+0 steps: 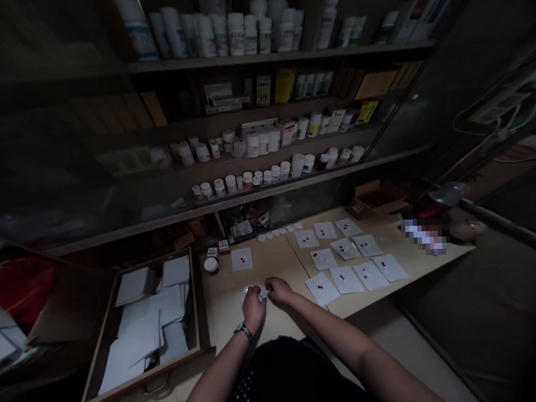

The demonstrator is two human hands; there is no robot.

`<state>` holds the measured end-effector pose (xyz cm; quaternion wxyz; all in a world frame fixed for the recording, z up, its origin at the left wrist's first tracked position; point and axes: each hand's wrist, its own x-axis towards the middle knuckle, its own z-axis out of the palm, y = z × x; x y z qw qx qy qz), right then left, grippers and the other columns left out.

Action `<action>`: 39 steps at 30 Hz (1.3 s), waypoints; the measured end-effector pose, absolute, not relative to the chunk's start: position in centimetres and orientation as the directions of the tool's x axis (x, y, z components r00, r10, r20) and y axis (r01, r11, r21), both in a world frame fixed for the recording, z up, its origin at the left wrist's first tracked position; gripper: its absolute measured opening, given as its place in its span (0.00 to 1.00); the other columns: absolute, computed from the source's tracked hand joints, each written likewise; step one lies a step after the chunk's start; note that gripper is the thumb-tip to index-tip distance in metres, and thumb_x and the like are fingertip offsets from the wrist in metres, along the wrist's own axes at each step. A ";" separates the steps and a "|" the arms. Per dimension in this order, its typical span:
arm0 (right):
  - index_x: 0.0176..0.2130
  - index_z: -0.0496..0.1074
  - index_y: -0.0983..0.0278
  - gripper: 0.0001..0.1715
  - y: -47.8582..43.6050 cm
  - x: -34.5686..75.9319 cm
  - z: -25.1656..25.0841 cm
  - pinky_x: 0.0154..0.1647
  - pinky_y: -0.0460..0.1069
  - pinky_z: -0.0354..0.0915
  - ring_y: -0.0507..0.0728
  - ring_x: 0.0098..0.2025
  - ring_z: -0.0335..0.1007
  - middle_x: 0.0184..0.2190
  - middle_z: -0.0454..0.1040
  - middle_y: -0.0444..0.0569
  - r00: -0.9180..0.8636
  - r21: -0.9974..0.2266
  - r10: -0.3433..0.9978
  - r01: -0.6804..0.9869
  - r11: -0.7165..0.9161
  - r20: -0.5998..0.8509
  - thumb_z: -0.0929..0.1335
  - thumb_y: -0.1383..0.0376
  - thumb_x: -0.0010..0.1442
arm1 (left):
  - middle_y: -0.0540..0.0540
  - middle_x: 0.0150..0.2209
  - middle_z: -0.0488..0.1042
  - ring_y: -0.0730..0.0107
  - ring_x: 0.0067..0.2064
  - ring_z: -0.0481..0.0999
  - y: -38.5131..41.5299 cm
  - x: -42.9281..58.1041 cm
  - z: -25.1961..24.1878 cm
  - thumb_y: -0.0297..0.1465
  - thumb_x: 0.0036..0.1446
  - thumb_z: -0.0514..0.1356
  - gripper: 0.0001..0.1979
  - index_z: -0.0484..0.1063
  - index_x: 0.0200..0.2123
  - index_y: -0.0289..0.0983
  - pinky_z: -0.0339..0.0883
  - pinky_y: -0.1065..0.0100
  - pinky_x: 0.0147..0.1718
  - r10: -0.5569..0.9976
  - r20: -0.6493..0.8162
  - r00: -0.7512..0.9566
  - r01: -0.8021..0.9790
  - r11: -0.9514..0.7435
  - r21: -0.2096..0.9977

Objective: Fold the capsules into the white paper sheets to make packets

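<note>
A small piece of white paper [263, 292], its folds too small to make out, is pinched between the left hand [254, 309] and right hand [279, 290]. To its right, square white paper sheets [346, 279] lie in loose rows, each bearing small red tablets [383, 263].

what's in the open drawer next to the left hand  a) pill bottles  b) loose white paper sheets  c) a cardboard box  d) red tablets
b: the open drawer beside the left hand is filled with loose white paper sheets.
</note>
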<state>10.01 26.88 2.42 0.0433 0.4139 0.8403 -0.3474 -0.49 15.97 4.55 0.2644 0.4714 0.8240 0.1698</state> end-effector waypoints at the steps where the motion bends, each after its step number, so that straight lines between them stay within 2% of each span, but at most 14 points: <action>1: 0.35 0.74 0.62 0.13 26.8 10.1 2.5 0.31 0.45 0.51 0.53 0.35 0.66 0.33 0.75 0.45 -0.661 -0.550 0.659 0.720 0.424 -0.358 0.69 0.72 0.45 | 0.44 0.46 0.70 0.66 0.47 0.71 16.1 -0.5 4.6 0.26 0.57 0.58 0.10 0.68 0.44 0.37 0.60 0.71 0.44 0.876 -0.278 -0.395 0.705 0.483 0.520; 6: 0.33 0.74 0.62 0.11 26.6 10.2 2.7 0.31 0.45 0.50 0.54 0.34 0.66 0.32 0.75 0.45 -0.671 -0.546 0.646 0.716 0.436 -0.365 0.69 0.71 0.45 | 0.43 0.46 0.71 0.66 0.47 0.71 16.6 -1.0 4.7 0.23 0.56 0.57 0.10 0.71 0.42 0.37 0.59 0.72 0.44 0.896 -0.305 -0.322 0.755 0.438 0.489; 14: 0.32 0.74 0.63 0.09 26.6 10.3 1.8 0.31 0.45 0.50 0.53 0.33 0.65 0.31 0.74 0.45 -0.662 -0.568 0.658 0.714 0.409 -0.359 0.70 0.71 0.45 | 0.43 0.43 0.73 0.64 0.44 0.74 17.6 -1.4 4.9 0.25 0.55 0.60 0.05 0.73 0.36 0.36 0.60 0.72 0.38 0.808 -0.434 -0.398 0.688 0.576 0.442; 19: 0.31 0.73 0.64 0.07 26.6 10.6 1.2 0.31 0.44 0.51 0.53 0.33 0.64 0.31 0.74 0.45 -0.666 -0.603 0.668 0.694 0.394 -0.331 0.70 0.71 0.46 | 0.45 0.44 0.72 0.67 0.43 0.73 17.5 -1.6 4.7 0.22 0.52 0.60 0.12 0.71 0.41 0.38 0.60 0.73 0.40 0.862 -0.367 -0.350 0.696 0.502 0.513; 26: 0.31 0.73 0.63 0.07 26.4 10.9 0.4 0.31 0.44 0.51 0.53 0.33 0.64 0.30 0.74 0.44 -0.689 -0.625 0.668 0.660 0.416 -0.283 0.69 0.71 0.47 | 0.45 0.44 0.70 0.67 0.43 0.71 17.3 -1.8 4.2 0.19 0.51 0.57 0.14 0.71 0.40 0.38 0.60 0.72 0.43 0.905 -0.310 -0.291 0.709 0.421 0.565; 32: 0.31 0.73 0.63 0.07 26.5 10.9 0.3 0.32 0.44 0.52 0.53 0.34 0.65 0.32 0.74 0.45 -0.700 -0.633 0.651 0.652 0.417 -0.292 0.69 0.70 0.47 | 0.44 0.43 0.70 0.66 0.44 0.71 17.5 -2.1 4.1 0.22 0.52 0.59 0.10 0.71 0.39 0.37 0.60 0.71 0.42 0.885 -0.338 -0.319 0.705 0.460 0.539; 39: 0.32 0.72 0.63 0.08 26.1 11.0 0.8 0.33 0.45 0.52 0.54 0.35 0.65 0.33 0.74 0.45 -0.697 -0.617 0.666 0.654 0.438 -0.265 0.68 0.71 0.48 | 0.42 0.48 0.69 0.64 0.45 0.72 17.7 -2.1 4.2 0.24 0.54 0.58 0.15 0.68 0.46 0.36 0.61 0.70 0.41 0.896 -0.361 -0.257 0.800 0.407 0.441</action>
